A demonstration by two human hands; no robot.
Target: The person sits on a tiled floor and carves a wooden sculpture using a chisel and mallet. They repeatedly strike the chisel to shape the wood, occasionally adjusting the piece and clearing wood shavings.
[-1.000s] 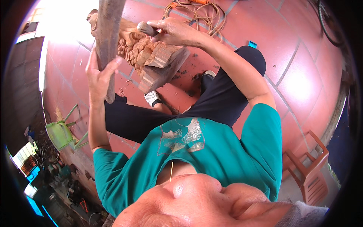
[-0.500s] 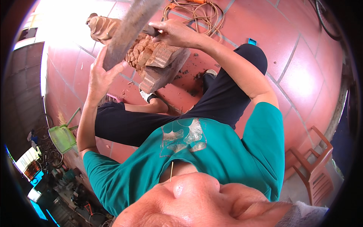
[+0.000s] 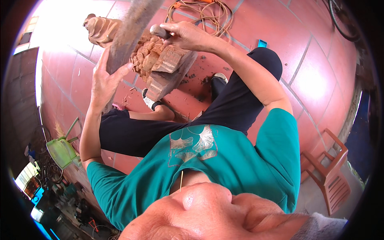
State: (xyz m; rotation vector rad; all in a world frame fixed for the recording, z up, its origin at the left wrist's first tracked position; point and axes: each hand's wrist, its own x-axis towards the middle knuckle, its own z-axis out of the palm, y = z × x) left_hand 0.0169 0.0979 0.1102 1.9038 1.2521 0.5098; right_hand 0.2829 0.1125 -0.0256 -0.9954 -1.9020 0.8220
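My left hand (image 3: pixel 105 80) grips the near end of a long flat grey-brown bar (image 3: pixel 130 30), thumb on one side and fingers on the other. The bar slants up past the top edge; its kind is unclear. My right hand (image 3: pixel 186 36) is closed around a short grey rod with a rounded end (image 3: pixel 159 31), which points left toward the bar. Below both hands, a carved wooden sculpture (image 3: pixel 150 58) lies on the floor, with a draped figure (image 3: pixel 102 31) at its far left and a blocky base nearest me. The bar hides part of its middle.
An orange cable (image 3: pixel 200 14) is coiled at the top. Dark debris and wood chips lie on the red tiled floor (image 3: pixel 276 72) around the base. A small blue object (image 3: pixel 262 43) sits beyond my right knee. A green chair (image 3: pixel 62 152) stands left, a brown plastic chair (image 3: pixel 332 176) right.
The view has shifted slightly, moving the sculpture and surroundings left and down. My right hand's rod now shows more of its rounded end. Both hands keep their holds.
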